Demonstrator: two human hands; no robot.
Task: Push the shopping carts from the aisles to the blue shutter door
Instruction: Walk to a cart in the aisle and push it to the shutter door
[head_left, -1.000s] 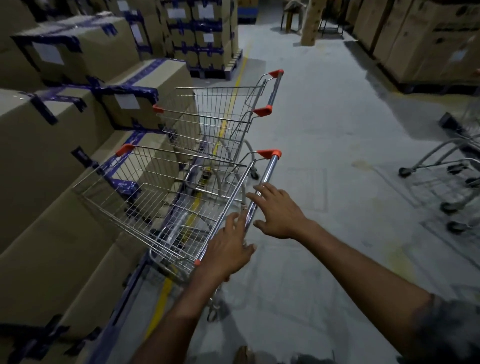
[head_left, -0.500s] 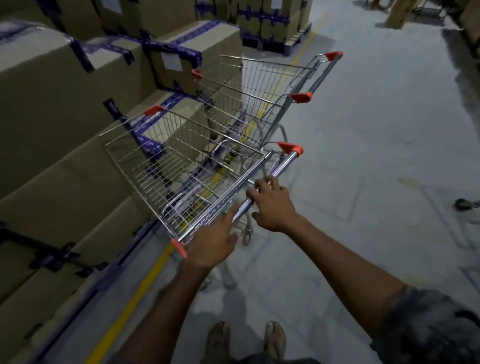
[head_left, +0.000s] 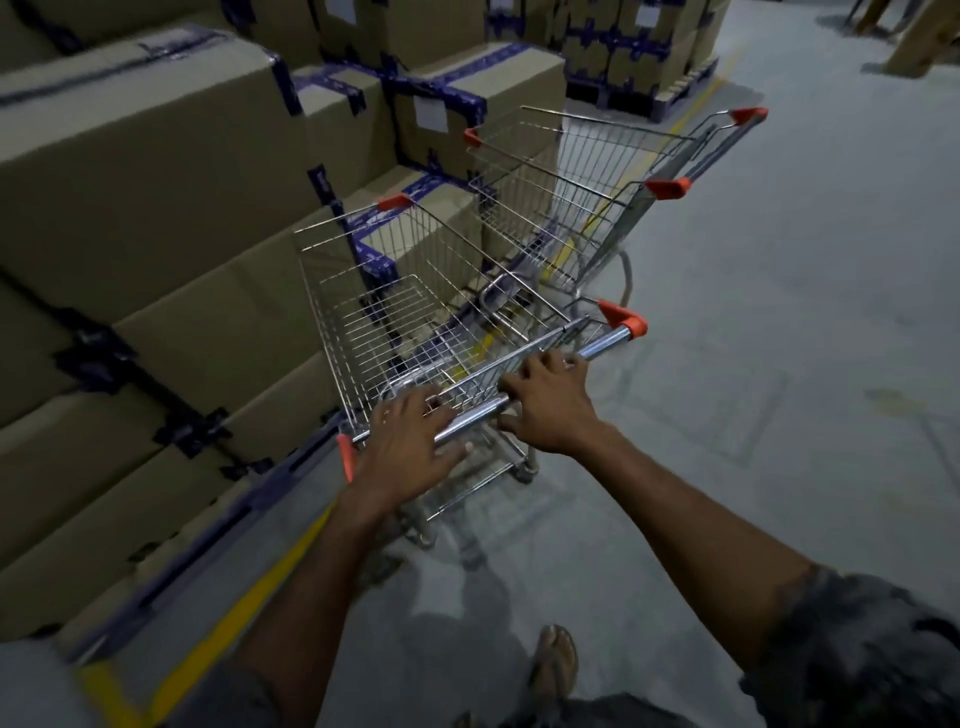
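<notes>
Two carts (head_left: 343, 332), one behind the other, on concrete floor (head_left: 779, 291) beside stacked cartons (head_left: 156, 182) and a yellow line (head_left: 223, 639). On near handle (head_left: 602, 345): right hand (head_left: 550, 402) grips, left hand (head_left: 415, 444) rests, fingers spread.

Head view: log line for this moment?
left hand: rests on handle | right hand: grips handle | second cart: ahead | boxes: left

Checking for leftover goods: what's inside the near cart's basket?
Nothing lies in the near cart: only bare wire mesh, floor and a yellow line showing through. The left hand and right hand on its handle cover the rear edge.
</notes>
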